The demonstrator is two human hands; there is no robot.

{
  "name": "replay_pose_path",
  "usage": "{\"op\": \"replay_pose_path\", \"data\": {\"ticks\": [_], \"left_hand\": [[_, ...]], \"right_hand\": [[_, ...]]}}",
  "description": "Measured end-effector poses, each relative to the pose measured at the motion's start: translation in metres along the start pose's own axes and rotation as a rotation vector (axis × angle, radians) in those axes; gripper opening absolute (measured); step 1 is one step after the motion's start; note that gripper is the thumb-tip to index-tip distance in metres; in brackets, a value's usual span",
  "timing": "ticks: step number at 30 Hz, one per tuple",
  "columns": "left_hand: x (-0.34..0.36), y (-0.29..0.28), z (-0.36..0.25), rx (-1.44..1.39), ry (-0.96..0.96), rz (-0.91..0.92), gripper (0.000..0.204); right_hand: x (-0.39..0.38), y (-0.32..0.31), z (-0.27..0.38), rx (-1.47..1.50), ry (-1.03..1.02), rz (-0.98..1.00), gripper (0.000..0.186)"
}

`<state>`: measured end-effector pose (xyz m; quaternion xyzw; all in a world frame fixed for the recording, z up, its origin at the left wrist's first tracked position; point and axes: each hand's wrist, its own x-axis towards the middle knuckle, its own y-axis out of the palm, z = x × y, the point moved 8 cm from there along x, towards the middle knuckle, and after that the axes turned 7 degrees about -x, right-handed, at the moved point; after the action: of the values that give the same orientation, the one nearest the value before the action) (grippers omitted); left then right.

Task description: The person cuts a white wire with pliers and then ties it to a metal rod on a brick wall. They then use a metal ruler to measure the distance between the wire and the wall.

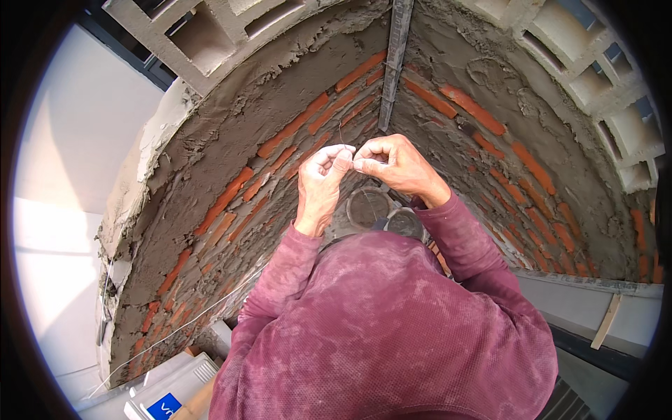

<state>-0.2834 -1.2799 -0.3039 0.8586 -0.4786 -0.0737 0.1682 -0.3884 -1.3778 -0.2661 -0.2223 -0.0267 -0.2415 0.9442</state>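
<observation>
My left hand (323, 175) and my right hand (396, 165) meet in front of the brick corner, both with fingertips pinched together. A thin dark strand of wire or line (341, 134) rises from between the fingers of my left hand, and the tips of my right finger and thumb close on it beside them. The part inside the fingers is hidden. Behind my hands, a long metal bar (394, 63) stands in the corner between two walls (245, 119) of orange brick, roughly covered with wet grey mortar.
Round containers (367, 206) sit low in the corner. Pale ventilation blocks (203, 38) top the walls. A white string (178, 329) runs along the lower left, near a white box (150, 392). A wooden strip (605, 322) lies at right. My maroon-sleeved arms and body fill the lower middle.
</observation>
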Motion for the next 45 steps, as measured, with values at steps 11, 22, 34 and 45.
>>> {"op": "replay_pose_path", "data": {"ticks": [11,22,34,45], "left_hand": [[-0.008,-0.006,0.006,0.043,0.001,0.032,0.019],[0.0,-0.014,0.01,0.007,-0.048,0.126,0.019],[-0.006,0.028,-0.021,0.376,-0.017,0.386,0.025],[-0.01,0.018,-0.022,0.347,0.014,0.344,0.032]], "right_hand": [[-0.004,0.001,0.004,-0.105,0.058,-0.047,0.022],[-0.023,-0.006,0.041,-0.296,0.05,0.126,0.014],[-0.026,-0.012,0.1,-0.447,-0.456,0.045,0.02],[-0.023,-0.005,0.075,-0.521,-0.4,-0.137,0.029]]}}
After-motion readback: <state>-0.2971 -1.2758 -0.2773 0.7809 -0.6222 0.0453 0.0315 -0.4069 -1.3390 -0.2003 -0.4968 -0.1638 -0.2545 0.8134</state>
